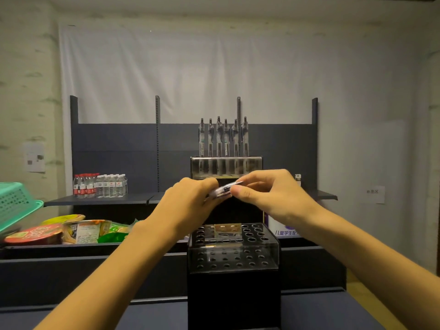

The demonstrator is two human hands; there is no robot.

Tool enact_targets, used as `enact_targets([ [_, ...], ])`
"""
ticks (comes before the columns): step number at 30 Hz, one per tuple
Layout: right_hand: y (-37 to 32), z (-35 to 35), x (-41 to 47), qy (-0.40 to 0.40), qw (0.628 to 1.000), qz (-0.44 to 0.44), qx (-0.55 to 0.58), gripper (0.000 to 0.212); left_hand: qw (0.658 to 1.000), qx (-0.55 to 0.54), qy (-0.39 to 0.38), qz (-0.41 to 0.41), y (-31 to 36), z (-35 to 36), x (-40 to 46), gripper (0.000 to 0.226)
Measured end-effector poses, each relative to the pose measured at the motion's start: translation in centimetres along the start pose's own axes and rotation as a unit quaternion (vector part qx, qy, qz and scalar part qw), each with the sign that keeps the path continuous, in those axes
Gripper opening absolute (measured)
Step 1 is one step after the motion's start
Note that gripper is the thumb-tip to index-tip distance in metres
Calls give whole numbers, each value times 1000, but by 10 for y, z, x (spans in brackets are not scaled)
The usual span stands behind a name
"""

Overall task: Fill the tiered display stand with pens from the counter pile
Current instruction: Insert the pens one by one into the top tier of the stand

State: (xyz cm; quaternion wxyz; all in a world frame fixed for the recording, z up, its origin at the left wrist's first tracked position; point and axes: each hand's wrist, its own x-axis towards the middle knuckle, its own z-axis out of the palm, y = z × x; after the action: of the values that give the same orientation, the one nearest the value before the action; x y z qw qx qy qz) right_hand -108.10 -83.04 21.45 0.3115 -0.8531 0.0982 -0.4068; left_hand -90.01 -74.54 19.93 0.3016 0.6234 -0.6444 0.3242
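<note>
Above the tiered display stand (233,248), the left hand (188,206) and right hand (273,194) each pinch a pen bundle (225,189), mostly hidden by curled fingers.

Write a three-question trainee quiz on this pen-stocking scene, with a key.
1. True or false: both hands grip the pen.
2. How many pens stand in the top tier of the display stand?
3. The water bottles sit: A) left of the stand, B) right of it, C) on top of it.

Key: 1 true; 2 six; 3 A.
</note>
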Motion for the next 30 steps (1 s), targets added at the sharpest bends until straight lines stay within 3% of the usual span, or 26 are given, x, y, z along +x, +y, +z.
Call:
enact_targets([
  [4, -4, 11, -3, 24, 994, 22, 100, 11, 1000, -24, -3, -5, 6, -3, 1, 29],
  [8, -5, 25, 2, 85, 988, 43, 123, 12, 999, -32, 14, -15, 10, -5, 1, 26],
  [13, -13, 25, 14, 146, 975, 47, 159, 19, 998, 20, 23, -48, 8, -10, -1, 29],
  [18, -17, -2, 34, 261, 948, 28, 177, 10, 994, 97, 37, -43, -4, -19, -15, 27],
  [23, -11, -34, 72, 381, 916, 5, 127, 8, 987, 152, 27, -51, -20, -26, -30, 23],
  [30, -15, -38, 105, 368, 929, -25, -32, 15, 979, 185, -20, -88, -28, -23, -31, 24],
])
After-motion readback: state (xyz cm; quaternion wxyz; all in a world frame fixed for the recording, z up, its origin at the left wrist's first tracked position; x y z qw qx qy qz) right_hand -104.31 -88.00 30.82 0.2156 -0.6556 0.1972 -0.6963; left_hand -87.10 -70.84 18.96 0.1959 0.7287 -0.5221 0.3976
